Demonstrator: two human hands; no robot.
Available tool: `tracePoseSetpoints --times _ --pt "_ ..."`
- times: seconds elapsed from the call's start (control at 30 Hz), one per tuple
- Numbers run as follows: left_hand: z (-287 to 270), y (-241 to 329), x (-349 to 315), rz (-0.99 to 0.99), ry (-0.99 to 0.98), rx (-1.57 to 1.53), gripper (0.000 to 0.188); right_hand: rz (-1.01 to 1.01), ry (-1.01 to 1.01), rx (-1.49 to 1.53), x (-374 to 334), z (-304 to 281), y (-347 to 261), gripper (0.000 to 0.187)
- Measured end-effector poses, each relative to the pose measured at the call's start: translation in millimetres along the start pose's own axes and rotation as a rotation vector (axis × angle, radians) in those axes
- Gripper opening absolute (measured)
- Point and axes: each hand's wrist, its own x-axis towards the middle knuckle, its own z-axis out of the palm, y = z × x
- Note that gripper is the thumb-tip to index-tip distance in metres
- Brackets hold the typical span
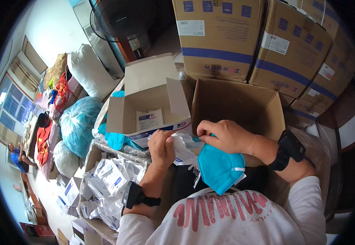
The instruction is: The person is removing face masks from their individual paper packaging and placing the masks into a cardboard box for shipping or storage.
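Observation:
A teal folded face mask with a white ear loop hangs in front of my torso. My right hand is closed, pinching the mask's upper edge between thumb and fingers. To its left, my left hand is closed on the edge of a crumpled white pouch, which stretches between the two hands. Whether the right fingers also grip the pouch, I cannot tell. Just beyond my hands stands a small open white carton with its flaps up; a flat white packet lies inside.
An open brown cardboard box stands beyond my right hand. At lower left a box holds many white pouches. Teal masks lie behind it. Stacked cartons, a black fan and stuffed bags stand farther off; a person is far left.

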Motion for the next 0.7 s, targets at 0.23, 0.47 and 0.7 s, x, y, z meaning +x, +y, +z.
tracePoseSetpoints --times 0.23,0.47,0.7 --pt "0.0 -0.9 -4.1 -0.035 0.014 0.024 0.019 -0.154 -0.027 -0.15 6.2 12.3 1.5 0.017" --pt "-1.4 -0.5 -16.7 -0.132 -0.07 0.006 0.008 -0.081 -0.015 0.042 10.9 24.9 9.0 0.017" --pt "-56.6 -64.2 -75.8 -0.716 0.311 0.039 0.022 0.311 0.622 0.911 22.8 -2.4 42.6 0.031"
